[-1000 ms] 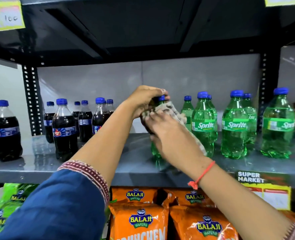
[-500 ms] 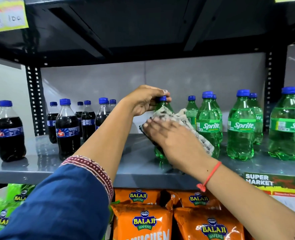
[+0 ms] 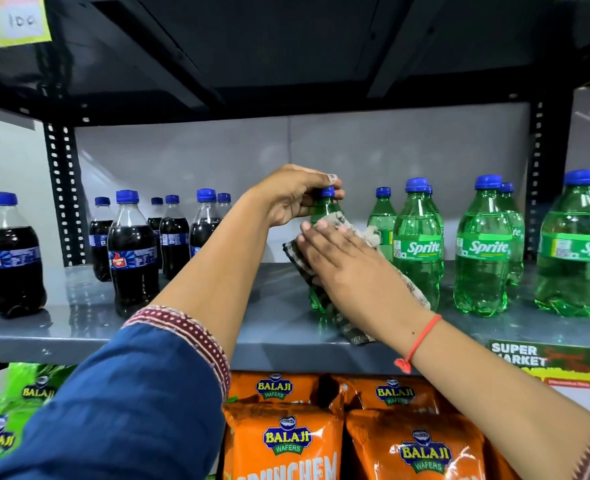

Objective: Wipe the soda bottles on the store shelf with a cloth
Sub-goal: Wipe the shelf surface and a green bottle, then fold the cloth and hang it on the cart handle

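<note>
A green Sprite bottle (image 3: 324, 207) with a blue cap stands upright on the grey shelf (image 3: 217, 327) near its middle. My left hand (image 3: 293, 195) pinches the bottle's cap and neck from above. My right hand (image 3: 352, 265) presses a patterned cloth (image 3: 350, 332) flat against the bottle's body, hiding most of it. Several more Sprite bottles (image 3: 419, 247) stand to the right. Dark cola bottles (image 3: 132, 251) with blue caps stand to the left.
A black perforated upright (image 3: 63, 188) stands at the back left, another (image 3: 537, 168) at the right. A dark shelf (image 3: 286, 46) hangs overhead. Orange wafer bags (image 3: 286, 441) sit below, green bags (image 3: 6, 424) beside them. A supermarket tag (image 3: 542, 368) hangs on the shelf edge.
My right hand has slid the cloth downward along the bottle, from near the neck to the body and base. My left hand keeps hold of the cap.
</note>
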The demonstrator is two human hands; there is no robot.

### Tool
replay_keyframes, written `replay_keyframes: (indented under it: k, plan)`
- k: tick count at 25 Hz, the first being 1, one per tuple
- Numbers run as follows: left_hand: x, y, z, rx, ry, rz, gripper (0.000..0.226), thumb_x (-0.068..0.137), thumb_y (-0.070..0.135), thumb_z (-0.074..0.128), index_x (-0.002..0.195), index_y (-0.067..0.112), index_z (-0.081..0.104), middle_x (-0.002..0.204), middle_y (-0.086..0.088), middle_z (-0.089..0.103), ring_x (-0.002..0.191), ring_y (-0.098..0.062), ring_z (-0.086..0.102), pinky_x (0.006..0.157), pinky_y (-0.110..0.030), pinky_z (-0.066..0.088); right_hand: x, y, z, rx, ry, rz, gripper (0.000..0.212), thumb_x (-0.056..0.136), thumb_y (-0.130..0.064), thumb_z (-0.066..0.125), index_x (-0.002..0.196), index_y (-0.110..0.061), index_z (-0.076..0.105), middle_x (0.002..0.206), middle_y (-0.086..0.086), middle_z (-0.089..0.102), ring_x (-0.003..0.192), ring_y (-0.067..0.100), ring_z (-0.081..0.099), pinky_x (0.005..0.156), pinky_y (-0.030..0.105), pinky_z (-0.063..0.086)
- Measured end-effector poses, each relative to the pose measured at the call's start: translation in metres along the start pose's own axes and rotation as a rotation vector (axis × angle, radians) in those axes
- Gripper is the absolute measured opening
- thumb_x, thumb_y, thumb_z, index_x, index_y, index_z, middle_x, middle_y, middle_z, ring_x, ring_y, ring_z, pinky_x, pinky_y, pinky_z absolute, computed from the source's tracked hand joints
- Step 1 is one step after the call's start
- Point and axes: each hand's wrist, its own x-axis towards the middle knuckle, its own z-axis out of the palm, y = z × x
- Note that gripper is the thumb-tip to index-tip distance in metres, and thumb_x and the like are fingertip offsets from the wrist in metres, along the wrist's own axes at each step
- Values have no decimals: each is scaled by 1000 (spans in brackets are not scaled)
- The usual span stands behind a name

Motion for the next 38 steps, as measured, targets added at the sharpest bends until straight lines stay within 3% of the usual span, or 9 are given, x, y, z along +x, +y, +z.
replay_keyframes:
  k: [4, 7, 13, 19, 24, 27, 29, 33, 38]
  plan:
    - [0, -1, -1, 4, -5, 2, 11, 84, 10, 57, 83, 2, 66, 62, -1, 73, 64, -12, 69, 71, -23, 56, 6, 6, -5, 45, -35, -25, 51, 74, -12, 73, 120, -2, 55, 129, 15, 58, 120, 32, 54, 97, 45, 45]
    - [1, -2, 0, 8, 0, -3, 10, 83, 11, 58, 82, 4, 65, 62, -1, 73, 63, -11, 69, 73, -23, 56, -2, 8, -6, 206, -199, -23, 48, 85, -21, 58, 130, -10, 46, 142, 9, 47, 133, 26, 39, 109, 41, 33]
    - [0, 0, 2, 17, -3, -10, 9, 83, 13, 59, 84, 6, 65, 63, 1, 73, 63, -9, 69, 78, -26, 55, -26, 14, -20, 535, -529, 138, 43, 84, -45, 54, 126, -35, 49, 140, -6, 49, 130, 17, 43, 104, 41, 41]
    - [-3, 1, 3, 23, 26, -19, 10, 83, 13, 59, 85, 5, 65, 67, -1, 74, 65, -11, 69, 78, -26, 56, -20, 12, -28, 567, -627, 164, 47, 80, -32, 61, 125, -40, 48, 134, 2, 56, 119, 27, 52, 95, 37, 47]
    - [-19, 8, 17, 397, 276, 196, 23, 86, 18, 57, 95, 0, 67, 105, -8, 68, 87, -7, 56, 81, -16, 45, -14, 10, -40, 597, -613, 147, 45, 75, -18, 61, 116, -35, 58, 123, -2, 65, 101, 17, 61, 80, 21, 46]
    - [-62, 14, 24, 713, 402, 450, 25, 85, 25, 56, 84, 4, 71, 80, 16, 72, 61, 10, 55, 57, -5, 42, -20, 18, -62, 783, -590, 216, 41, 71, -13, 66, 103, -37, 66, 89, -17, 73, 60, -7, 56, 56, 9, 43]
    - [-95, 8, 17, 809, 272, 367, 25, 81, 31, 61, 78, 10, 73, 64, 12, 71, 61, -6, 62, 66, -23, 54, -26, 22, -78, 946, -542, 284, 39, 70, -11, 68, 92, -43, 68, 71, -25, 70, 57, -8, 60, 55, 11, 49]
    - [-156, -8, 5, 585, -207, -12, 36, 68, 40, 72, 78, 6, 68, 70, -4, 63, 66, -10, 51, 64, -19, 45, -38, 20, -94, 1301, -390, 352, 42, 69, 3, 67, 82, -37, 71, 83, -15, 76, 74, -2, 67, 70, 12, 53]
    - [-180, -29, 19, 320, -66, 11, 15, 69, -2, 68, 79, 8, 63, 76, -2, 67, 73, -7, 60, 73, -16, 49, -54, 0, -85, 1552, -299, 390, 42, 69, 12, 67, 88, -25, 67, 87, -4, 73, 79, 6, 66, 75, 18, 53]
